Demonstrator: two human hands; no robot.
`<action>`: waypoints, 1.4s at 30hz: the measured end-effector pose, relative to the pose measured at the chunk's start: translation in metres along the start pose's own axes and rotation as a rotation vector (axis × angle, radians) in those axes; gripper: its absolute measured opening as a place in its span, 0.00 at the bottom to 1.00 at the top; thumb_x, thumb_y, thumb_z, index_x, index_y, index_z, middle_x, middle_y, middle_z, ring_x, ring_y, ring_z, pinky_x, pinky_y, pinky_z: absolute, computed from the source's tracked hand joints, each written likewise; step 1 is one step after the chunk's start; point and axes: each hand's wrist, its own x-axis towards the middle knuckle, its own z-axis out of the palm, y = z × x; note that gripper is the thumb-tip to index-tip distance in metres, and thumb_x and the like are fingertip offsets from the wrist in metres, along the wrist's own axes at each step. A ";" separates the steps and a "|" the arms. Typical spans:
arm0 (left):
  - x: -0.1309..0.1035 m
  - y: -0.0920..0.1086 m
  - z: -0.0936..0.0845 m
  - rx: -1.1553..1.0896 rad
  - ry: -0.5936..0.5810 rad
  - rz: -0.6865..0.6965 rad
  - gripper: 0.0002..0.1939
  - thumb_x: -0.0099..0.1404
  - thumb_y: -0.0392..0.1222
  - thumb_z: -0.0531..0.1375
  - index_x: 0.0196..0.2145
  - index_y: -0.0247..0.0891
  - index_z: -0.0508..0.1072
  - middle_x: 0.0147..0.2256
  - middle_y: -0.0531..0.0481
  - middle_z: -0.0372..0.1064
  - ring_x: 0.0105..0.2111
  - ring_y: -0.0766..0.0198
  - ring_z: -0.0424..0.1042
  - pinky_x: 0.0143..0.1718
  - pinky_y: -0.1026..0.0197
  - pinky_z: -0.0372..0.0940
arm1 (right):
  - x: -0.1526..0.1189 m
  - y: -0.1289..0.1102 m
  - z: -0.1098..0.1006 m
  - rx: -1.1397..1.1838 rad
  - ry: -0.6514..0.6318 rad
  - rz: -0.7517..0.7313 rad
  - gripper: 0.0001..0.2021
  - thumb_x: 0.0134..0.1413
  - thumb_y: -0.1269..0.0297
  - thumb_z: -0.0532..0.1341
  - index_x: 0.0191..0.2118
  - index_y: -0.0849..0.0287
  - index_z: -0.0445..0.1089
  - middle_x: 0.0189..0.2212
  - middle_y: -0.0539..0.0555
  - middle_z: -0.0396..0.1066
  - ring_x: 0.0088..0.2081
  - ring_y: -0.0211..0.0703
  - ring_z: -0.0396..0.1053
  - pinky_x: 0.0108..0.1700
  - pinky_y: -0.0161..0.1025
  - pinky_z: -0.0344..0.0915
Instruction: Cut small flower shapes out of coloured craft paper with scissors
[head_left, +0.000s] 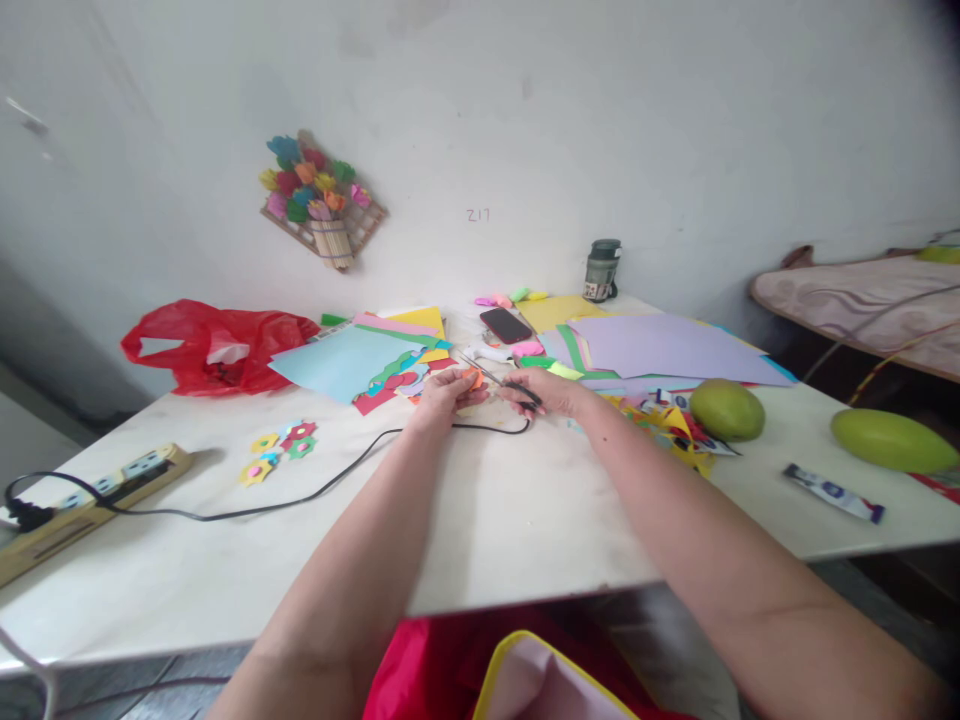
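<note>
Scissors (523, 391) gripped in right hand (547, 392), orange paper (476, 378) (probably) in left hand (448, 390), room toward table edge (525, 592)

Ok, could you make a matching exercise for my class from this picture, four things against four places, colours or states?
Column one:
1. scissors
2. paper piece
3. plastic bag
4. bottle

Column two:
A. red, left of the light-blue paper
B. held in the left hand
C. standing upright near the wall
D. held in the right hand

Right pairs: 1-D, 2-B, 3-A, 4-C
</note>
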 end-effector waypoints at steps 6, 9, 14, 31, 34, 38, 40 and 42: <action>0.000 0.000 0.000 0.008 -0.003 0.001 0.14 0.46 0.42 0.70 0.27 0.32 0.73 0.27 0.47 0.74 0.25 0.62 0.75 0.36 0.59 0.71 | -0.001 -0.001 0.000 -0.008 0.008 0.003 0.13 0.51 0.55 0.60 0.26 0.60 0.63 0.15 0.48 0.66 0.13 0.30 0.58 0.12 0.28 0.48; 0.000 0.000 0.000 0.010 -0.005 0.002 0.14 0.46 0.42 0.70 0.27 0.32 0.73 0.27 0.46 0.74 0.26 0.62 0.76 0.36 0.58 0.72 | -0.001 -0.003 0.001 -0.005 0.009 0.014 0.13 0.51 0.55 0.59 0.26 0.60 0.63 0.15 0.47 0.65 0.13 0.29 0.57 0.12 0.28 0.47; 0.001 -0.001 0.000 0.008 0.000 0.000 0.14 0.46 0.42 0.70 0.27 0.32 0.73 0.27 0.46 0.75 0.26 0.61 0.76 0.35 0.59 0.72 | -0.002 -0.006 0.002 -0.007 0.016 0.033 0.12 0.50 0.56 0.60 0.26 0.60 0.63 0.15 0.47 0.65 0.13 0.30 0.58 0.12 0.28 0.48; 0.004 -0.002 -0.006 0.008 0.003 0.000 0.18 0.42 0.45 0.72 0.27 0.33 0.73 0.24 0.49 0.73 0.25 0.62 0.75 0.31 0.62 0.71 | -0.006 -0.005 -0.003 0.094 -0.012 -0.029 0.13 0.51 0.58 0.57 0.21 0.60 0.59 0.13 0.46 0.60 0.14 0.29 0.58 0.13 0.28 0.46; 0.003 -0.001 -0.006 0.015 -0.001 0.007 0.19 0.41 0.45 0.72 0.27 0.32 0.73 0.24 0.49 0.73 0.25 0.63 0.75 0.32 0.62 0.71 | -0.006 -0.004 -0.005 0.021 0.005 -0.032 0.13 0.51 0.56 0.58 0.24 0.60 0.62 0.15 0.48 0.64 0.14 0.30 0.59 0.13 0.28 0.48; 0.002 0.000 -0.004 0.030 -0.011 0.016 0.18 0.40 0.44 0.73 0.26 0.32 0.72 0.25 0.50 0.72 0.24 0.66 0.74 0.33 0.62 0.71 | -0.005 -0.002 -0.006 -0.018 0.006 -0.012 0.15 0.50 0.52 0.59 0.28 0.60 0.65 0.17 0.49 0.67 0.14 0.30 0.60 0.12 0.28 0.49; 0.001 0.001 -0.003 0.039 -0.012 0.027 0.18 0.40 0.43 0.73 0.25 0.32 0.72 0.24 0.52 0.71 0.23 0.69 0.72 0.32 0.63 0.70 | -0.005 -0.002 -0.006 -0.020 -0.002 -0.010 0.16 0.50 0.51 0.59 0.28 0.61 0.65 0.17 0.49 0.67 0.14 0.30 0.60 0.13 0.29 0.49; 0.001 0.001 -0.002 0.042 -0.011 0.039 0.17 0.40 0.43 0.72 0.24 0.32 0.71 0.22 0.54 0.68 0.22 0.71 0.70 0.32 0.64 0.70 | -0.005 -0.003 -0.007 -0.021 -0.012 -0.011 0.16 0.50 0.51 0.59 0.27 0.60 0.64 0.17 0.49 0.67 0.14 0.30 0.60 0.13 0.29 0.49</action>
